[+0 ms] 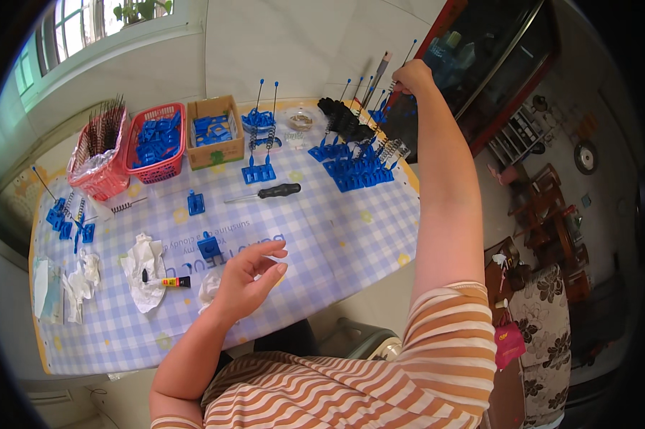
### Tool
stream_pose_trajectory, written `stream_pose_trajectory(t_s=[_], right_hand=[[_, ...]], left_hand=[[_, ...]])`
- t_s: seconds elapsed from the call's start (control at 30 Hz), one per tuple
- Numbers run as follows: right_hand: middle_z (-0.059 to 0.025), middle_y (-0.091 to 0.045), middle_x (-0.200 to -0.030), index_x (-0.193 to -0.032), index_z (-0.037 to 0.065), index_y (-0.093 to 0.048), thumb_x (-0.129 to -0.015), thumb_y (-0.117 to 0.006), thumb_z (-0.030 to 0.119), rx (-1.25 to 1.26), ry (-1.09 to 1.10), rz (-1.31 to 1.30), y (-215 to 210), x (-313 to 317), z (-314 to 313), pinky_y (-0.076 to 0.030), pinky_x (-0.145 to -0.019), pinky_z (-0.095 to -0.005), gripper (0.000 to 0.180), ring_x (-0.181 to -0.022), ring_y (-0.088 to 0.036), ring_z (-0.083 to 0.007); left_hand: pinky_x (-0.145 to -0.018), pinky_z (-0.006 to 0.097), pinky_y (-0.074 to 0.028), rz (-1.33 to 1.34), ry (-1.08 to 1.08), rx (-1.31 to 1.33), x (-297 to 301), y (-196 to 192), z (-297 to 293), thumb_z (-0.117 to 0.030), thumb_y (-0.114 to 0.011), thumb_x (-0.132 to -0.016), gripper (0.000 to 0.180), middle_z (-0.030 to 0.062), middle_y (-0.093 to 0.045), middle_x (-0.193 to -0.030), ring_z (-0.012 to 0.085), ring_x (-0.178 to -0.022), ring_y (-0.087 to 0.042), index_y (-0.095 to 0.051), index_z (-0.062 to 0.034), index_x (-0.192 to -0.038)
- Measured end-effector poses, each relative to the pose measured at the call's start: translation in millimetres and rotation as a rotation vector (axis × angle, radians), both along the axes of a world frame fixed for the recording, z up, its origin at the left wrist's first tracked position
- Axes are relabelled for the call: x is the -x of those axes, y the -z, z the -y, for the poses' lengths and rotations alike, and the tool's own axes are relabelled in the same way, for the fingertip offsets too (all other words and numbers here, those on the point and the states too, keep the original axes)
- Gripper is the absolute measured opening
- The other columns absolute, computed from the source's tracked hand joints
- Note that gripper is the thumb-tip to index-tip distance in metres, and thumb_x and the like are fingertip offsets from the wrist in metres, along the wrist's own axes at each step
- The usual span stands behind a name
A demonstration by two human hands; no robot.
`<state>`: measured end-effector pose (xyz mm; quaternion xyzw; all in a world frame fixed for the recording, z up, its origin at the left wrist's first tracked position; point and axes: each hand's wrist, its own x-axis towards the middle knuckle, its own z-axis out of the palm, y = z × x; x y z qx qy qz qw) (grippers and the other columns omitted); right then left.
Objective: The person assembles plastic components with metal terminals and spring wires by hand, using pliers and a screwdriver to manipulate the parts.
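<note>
Right hand [410,76] stretched to the desk's [336,243] far edge, fingers pinched on a thin rod among finished blue spring assemblies [362,168]. Left hand [248,277] open, empty, just beside a lone blue base [208,247]. Red baskets [154,146] and the cardboard box [215,132] look well stocked: plenty likely left.

Under the left hand [247,275] lay a tablecloth [336,236] checked pale blue and white with yellow dots — beside it a small blue plastic part [208,247]. Beyond stood a black-handled screwdriver [269,192] and a red basket [155,145] — the sleeves [379,379] were orange-and-white striped.
</note>
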<state>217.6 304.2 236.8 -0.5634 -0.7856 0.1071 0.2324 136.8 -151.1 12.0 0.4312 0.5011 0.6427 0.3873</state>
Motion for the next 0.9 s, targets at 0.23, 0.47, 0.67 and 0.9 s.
stream_pose_trajectory(t_s=[0.23,0.47,0.67,0.9], right_hand=[[-0.0104,-0.071,-0.075,-0.082,-0.002,-0.069,-0.074,-0.068,0.008,0.104,0.018,-0.013,13.0,0.5,-7.1,-0.057,-0.058,-0.032,0.013,-0.065,-0.071,-0.0186],[-0.0128,-0.069,-0.08,-0.089,-0.003,-0.065,-0.077,-0.066,0.007,0.204,0.025,-0.185,19.8,2.3,-4.0,-0.058,-0.06,-0.0347,0.015,-0.066,-0.07,-0.0232],[-0.0147,-0.068,-0.083,-0.092,-0.005,-0.063,-0.079,-0.064,0.005,0.243,0.037,-0.268,19.0,5.4,-8.3,-0.058,-0.058,-0.0344,0.016,-0.068,-0.071,-0.0249],[-0.0139,-0.068,-0.079,-0.09,-0.007,-0.063,-0.081,-0.066,0.003,0.2,0.026,-0.305,17.0,9.9,-2.5,-0.059,-0.058,-0.033,0.014,-0.07,-0.071,-0.0229]], left_hand=[[-0.071,0.022,-0.048,0.016,-0.021,-0.001,0.1,2.0,-1.2,-0.007,-0.066,-0.088,0.035,0.0072,-0.064,-0.106,0.0061,-0.081,-0.058,-0.058,-0.0015,-0.122],[-0.08,0.024,-0.049,-0.001,0.015,0.035,2.4,0.8,-0.1,-0.002,-0.062,-0.09,0.036,0.0081,-0.062,-0.112,0.0087,-0.092,-0.06,-0.055,-0.0012,-0.125],[-0.081,0.024,-0.049,-0.019,0.017,0.031,2.3,2.3,-1.4,-0.003,-0.062,-0.09,0.034,0.0082,-0.062,-0.112,0.0091,-0.094,-0.059,-0.056,-0.0016,-0.124],[-0.082,0.025,-0.049,-0.032,0.009,0.024,2.8,3.1,-1.2,-0.003,-0.062,-0.09,0.034,0.0086,-0.062,-0.112,0.0096,-0.095,-0.059,-0.056,-0.0017,-0.124]])
